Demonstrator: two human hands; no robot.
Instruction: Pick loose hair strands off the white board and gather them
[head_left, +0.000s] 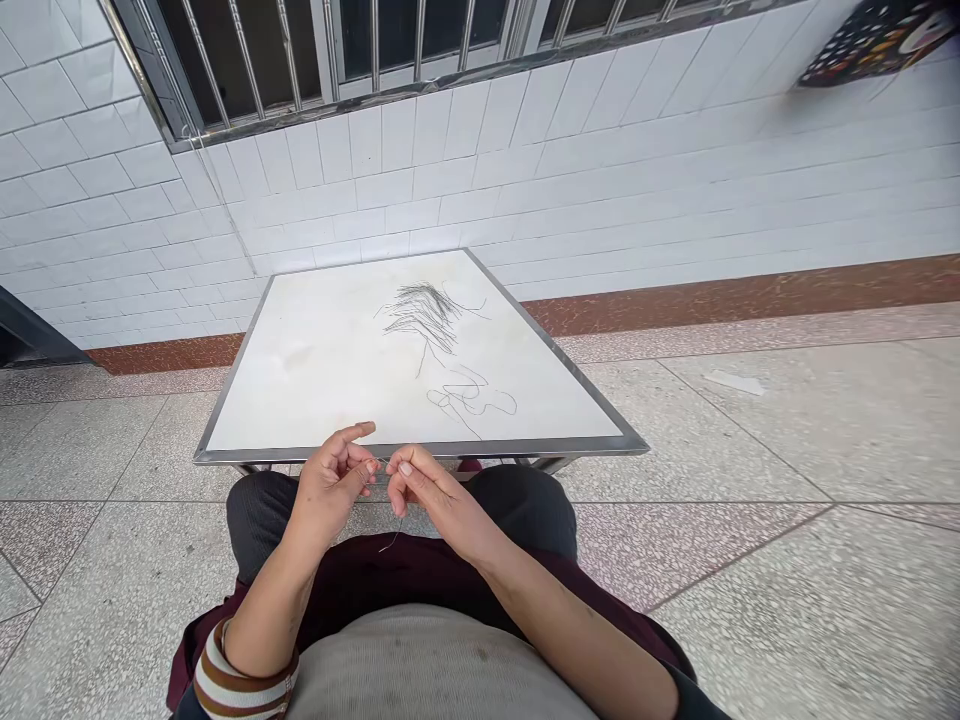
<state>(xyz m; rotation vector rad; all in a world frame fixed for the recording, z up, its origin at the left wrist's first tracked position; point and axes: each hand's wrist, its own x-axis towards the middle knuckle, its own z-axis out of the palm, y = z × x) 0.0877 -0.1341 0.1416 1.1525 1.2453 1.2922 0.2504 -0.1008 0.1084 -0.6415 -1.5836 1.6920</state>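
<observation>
My left hand [334,480] and my right hand [420,490] meet just in front of the near edge of a low white table [315,370]. Both pinch a thin dark thread [394,540] between thumb and fingertips; its loose end hangs down over my lap. On the table lies a bundle of dark threads [421,310] toward the far side. A single looped thread [472,395] curls nearer to me, on the right half.
The table has a metal rim [420,452] and stands on a speckled tiled floor. A white tiled wall [600,180] with a barred window rises behind it. A dark patterned object [870,40] shows at the top right corner.
</observation>
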